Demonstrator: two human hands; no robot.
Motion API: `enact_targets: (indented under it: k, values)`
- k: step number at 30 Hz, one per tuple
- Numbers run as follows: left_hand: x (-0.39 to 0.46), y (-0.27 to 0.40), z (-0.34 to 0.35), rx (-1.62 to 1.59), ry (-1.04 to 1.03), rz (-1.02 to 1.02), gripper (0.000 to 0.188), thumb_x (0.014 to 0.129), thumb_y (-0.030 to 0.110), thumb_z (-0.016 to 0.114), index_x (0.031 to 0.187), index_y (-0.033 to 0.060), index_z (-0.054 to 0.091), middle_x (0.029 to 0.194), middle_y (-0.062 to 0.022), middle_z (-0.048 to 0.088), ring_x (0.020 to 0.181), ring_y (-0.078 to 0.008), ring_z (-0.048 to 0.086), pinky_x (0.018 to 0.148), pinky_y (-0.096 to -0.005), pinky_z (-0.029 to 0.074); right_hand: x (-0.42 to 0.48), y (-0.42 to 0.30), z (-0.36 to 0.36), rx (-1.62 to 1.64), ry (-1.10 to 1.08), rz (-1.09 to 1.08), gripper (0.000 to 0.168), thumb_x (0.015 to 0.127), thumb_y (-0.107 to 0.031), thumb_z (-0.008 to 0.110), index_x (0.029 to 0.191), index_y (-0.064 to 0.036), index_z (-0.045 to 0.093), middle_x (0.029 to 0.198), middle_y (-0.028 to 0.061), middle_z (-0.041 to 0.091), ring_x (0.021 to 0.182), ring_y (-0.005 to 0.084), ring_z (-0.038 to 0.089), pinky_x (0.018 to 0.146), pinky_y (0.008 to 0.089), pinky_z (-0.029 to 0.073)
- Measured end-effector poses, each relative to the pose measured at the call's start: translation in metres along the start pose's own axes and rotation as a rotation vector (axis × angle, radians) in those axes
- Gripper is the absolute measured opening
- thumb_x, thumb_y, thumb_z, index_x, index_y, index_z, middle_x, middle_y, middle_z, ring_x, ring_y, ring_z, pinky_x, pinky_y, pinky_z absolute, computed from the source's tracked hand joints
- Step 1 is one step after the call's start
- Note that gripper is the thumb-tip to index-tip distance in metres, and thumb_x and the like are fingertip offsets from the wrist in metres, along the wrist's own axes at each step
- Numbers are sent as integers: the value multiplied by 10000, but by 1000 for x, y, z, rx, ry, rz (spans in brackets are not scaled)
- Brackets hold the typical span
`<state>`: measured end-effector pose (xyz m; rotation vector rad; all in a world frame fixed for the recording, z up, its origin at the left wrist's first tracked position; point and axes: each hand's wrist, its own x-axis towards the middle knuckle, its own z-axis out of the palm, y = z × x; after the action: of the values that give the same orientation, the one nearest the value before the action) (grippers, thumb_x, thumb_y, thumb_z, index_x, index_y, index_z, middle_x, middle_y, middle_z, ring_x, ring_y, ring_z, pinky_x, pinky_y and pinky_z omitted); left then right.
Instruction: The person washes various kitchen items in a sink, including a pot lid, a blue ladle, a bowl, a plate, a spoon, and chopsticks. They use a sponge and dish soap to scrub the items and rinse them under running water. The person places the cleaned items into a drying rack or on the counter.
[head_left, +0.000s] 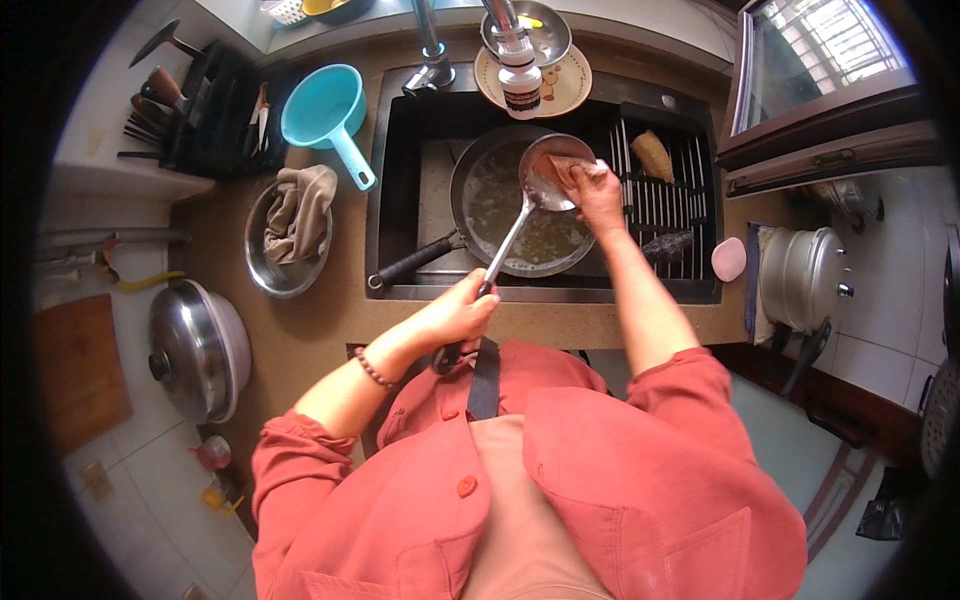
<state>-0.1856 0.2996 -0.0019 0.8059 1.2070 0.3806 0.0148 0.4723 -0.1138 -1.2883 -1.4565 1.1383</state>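
Observation:
My left hand (465, 304) grips the dark handle of a metal ladle (511, 238) near my waist. The ladle's wide round bowl is tilted over a frying pan (487, 225) of cloudy, foamy water, which sits in the dark sink (405, 180). Pressed against the inside of the bowl is a brownish cloth or pad (562, 169), held in my right hand (600, 196). The pan's black wrapped handle (412, 264) points down and left. Above the pan hangs the faucet's white filter head (520, 86).
A metal rack with a loofah piece (652, 156) and a dark scrubber (667, 245) spans the sink's right side. Left stand a turquoise dipper (324, 105) and a steel bowl (289, 281) with a cloth. A plate (491, 82) lies behind; a pressure cooker (799, 277) stands right.

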Motion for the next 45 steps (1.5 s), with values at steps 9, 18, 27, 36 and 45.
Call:
enact_targets:
  k: [9,18,27,36,45]
  values:
    - [-13,53,-35,770,65,-53,132,849,115,452,913,12,400,555,-122,502,394,-213,520,362,-327,409,44,-87,1,-1172,-1126,-737,214,745,-194,550,958,-177,559,828,24,588,813,225,594,643,339,479]
    - [-13,15,-31,147,-69,-73,81,863,117,443,867,57,389,505,-13,381,356,-106,380,325,-272,327,28,-21,-27,-29,-604,85,126,796,-127,586,874,-41,633,772,29,623,730,137,588,680,241,471]
    - [27,9,-6,-287,-159,-74,105,893,143,442,907,105,345,570,24,301,416,-65,298,345,-223,293,-21,17,65,1089,102,706,186,885,-301,492,930,-123,525,717,30,617,561,166,580,441,312,460]
    - [80,-46,16,875,441,275,197,843,121,460,954,-15,371,672,-174,518,503,-227,564,414,-348,433,-43,-13,91,564,111,778,321,903,-389,419,844,-103,550,573,11,524,437,122,476,364,242,339]
    - [63,-9,18,-178,89,19,150,866,164,473,884,32,404,541,-19,418,388,-101,391,361,-252,361,-20,7,88,779,228,370,474,932,-413,300,988,-15,550,635,81,563,465,147,475,418,252,374]
